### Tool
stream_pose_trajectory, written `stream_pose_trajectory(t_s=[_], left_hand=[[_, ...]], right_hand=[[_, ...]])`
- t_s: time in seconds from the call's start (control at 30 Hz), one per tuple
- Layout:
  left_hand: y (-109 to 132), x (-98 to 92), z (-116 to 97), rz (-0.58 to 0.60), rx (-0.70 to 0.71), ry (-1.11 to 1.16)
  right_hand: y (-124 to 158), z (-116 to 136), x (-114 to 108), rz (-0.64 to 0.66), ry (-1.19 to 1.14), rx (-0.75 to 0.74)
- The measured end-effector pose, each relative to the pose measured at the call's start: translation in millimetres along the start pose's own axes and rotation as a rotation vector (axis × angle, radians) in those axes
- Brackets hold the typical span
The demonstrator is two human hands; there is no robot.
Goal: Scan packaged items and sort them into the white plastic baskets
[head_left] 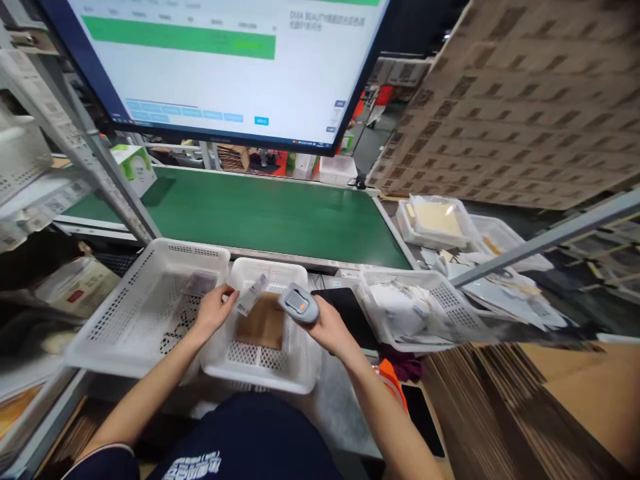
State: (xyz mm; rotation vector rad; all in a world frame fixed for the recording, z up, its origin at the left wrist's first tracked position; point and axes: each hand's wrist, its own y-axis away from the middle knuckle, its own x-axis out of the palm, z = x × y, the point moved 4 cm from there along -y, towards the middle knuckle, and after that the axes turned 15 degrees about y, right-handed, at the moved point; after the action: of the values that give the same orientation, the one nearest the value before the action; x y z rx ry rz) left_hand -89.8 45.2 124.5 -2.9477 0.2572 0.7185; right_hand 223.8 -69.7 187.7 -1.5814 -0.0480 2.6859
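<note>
My right hand (327, 325) grips a grey handheld barcode scanner (300, 304), its head over the middle white basket (295, 381). My left hand (216, 311) is closed, with thumb and finger pinched at the near edge of a small clear packet (253, 294) that bears a white label. This packet is tilted above a flat brown cardboard piece (260, 327) in the middle basket. A larger white basket (115, 353) stands to the left; a small clear case (200, 283) lies in it, partly beside my left hand.
A monitor (210, 80) hangs above a green conveyor belt (270, 213). White plastic bags (400, 310) fill a basket at the right, near a black flat panel (350, 313). Stacked cardboard (470, 407) stands at lower right. A metal post (113, 167) rises at the left.
</note>
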Motion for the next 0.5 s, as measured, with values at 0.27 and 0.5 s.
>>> stream_pose_trajectory(t_s=[0.27, 0.5], left_hand=[[-59, -55.1, 58, -0.287, -0.253, -0.323], [-68, -65.3, 69, -0.261, -0.195, -0.359]], right_hand=[[29, -27, 0, 0.049, -0.008, 0.096], [24, -14, -6, 0.041, -0.007, 0.043]])
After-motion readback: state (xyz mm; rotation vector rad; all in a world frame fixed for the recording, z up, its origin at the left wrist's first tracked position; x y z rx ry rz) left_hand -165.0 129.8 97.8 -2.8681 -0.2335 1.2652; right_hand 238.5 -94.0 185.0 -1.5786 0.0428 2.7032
